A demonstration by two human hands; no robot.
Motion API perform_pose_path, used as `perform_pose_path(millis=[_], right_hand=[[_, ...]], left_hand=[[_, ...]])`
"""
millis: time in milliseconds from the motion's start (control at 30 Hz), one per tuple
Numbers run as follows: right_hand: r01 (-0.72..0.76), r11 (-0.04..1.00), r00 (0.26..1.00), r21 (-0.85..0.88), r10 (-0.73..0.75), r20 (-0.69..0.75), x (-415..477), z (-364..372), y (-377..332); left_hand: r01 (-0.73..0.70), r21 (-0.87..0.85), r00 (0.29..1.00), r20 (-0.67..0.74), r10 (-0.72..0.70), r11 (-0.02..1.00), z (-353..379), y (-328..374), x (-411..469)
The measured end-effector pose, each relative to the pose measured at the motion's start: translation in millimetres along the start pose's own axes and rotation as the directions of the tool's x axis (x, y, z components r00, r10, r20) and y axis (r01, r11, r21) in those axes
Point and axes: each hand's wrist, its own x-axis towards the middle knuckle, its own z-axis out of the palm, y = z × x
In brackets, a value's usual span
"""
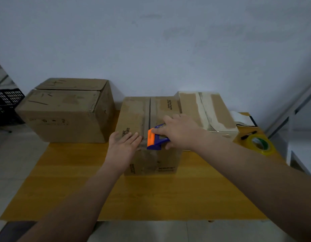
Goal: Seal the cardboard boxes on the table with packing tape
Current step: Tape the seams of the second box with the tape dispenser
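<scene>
Yellow-wood table (151, 189) by grey wall (151, 41); left grip (123, 145) released, right grip (179, 131) clutching dispenser (156, 138).

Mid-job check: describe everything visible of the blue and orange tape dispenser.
The tape dispenser looks like plastic: a blue body with an orange plate at one end. It sits on top of the middle box, at the front edge over the centre seam. The right hand grips it from above, hiding much of it. The left hand lies flat on the box beside the orange end; contact is unclear.
</scene>
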Motion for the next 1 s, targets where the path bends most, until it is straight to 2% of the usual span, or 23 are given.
perform_pose_path(millis=[100, 200, 300, 467, 667, 867, 1000], right_hand=[[-0.037, 0.997, 0.999, 0.067, 0.037, 0.01, -30.3, 7.5, 46.0], [-0.124, 0.991, 0.992, 0.041, 0.124, 0.021, -72.1, 25.6, 85.2], [-0.112, 0.994, 0.993, 0.001, 0.112, 0.049, -75.7, 41.1, 81.2], [-0.148, 0.987, 0.989, 0.054, 0.148, 0.012, -80.3, 54.2, 80.6], [-0.154, 0.987, 0.988, 0.035, 0.154, 0.007, -78.5, 68.1, 79.9], [-0.142, 0.988, 0.99, 0.061, 0.143, -0.002, -77.2, 73.1, 79.0], [-0.16, 0.984, 0.987, 0.074, 0.162, -0.014, -79.1, 73.1, 75.1]], left_hand=[[0.036, 0.032, 0.999, 0.0, -0.036, 0.999, 6.1, 0.5, -1.2], [0.053, 0.045, 0.999, -0.009, -0.052, 0.998, 7.5, 5.3, -2.5], [0.084, 0.044, 0.996, -0.021, -0.083, 0.996, 4.2, 8.8, -1.9], [0.1, 0.087, 0.995, 0.003, -0.1, 0.991, 3.7, 9.9, -0.5], [0.09, 0.109, 0.996, 0.011, -0.092, 0.99, 3.2, 7.0, -0.9], [0.111, 0.071, 0.993, 0.032, -0.114, 0.991, -5.3, 19.9, -0.1], [-0.049, 0.009, 0.998, -0.046, 0.05, 0.999, -12.1, 73.3, 9.1]])
